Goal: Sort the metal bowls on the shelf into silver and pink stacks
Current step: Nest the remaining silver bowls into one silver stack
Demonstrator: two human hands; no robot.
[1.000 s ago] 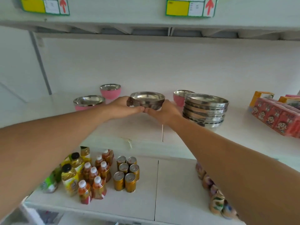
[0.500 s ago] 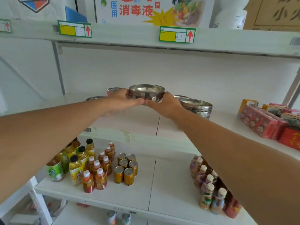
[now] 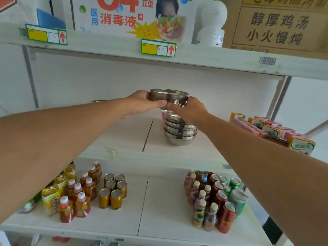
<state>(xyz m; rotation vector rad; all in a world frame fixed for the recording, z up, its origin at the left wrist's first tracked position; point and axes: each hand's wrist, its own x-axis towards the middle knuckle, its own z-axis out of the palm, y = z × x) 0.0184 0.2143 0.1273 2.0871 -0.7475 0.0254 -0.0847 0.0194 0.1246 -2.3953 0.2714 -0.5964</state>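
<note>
A person's left hand (image 3: 142,102) and right hand (image 3: 188,109) together clasped a round, shiny silver metal bowl (image 3: 168,97) by its sides, held in the air just above a stack of silver metal bowls (image 3: 180,133) standing on the white middle shelf (image 3: 127,134), right of centre.

Both arms stretched forward, bare forearms converging. Left hand (image 3: 142,102) and right hand (image 3: 189,110) cupped together, fingertips meeting, gripping bowl (image 3: 168,96) between them.
</note>
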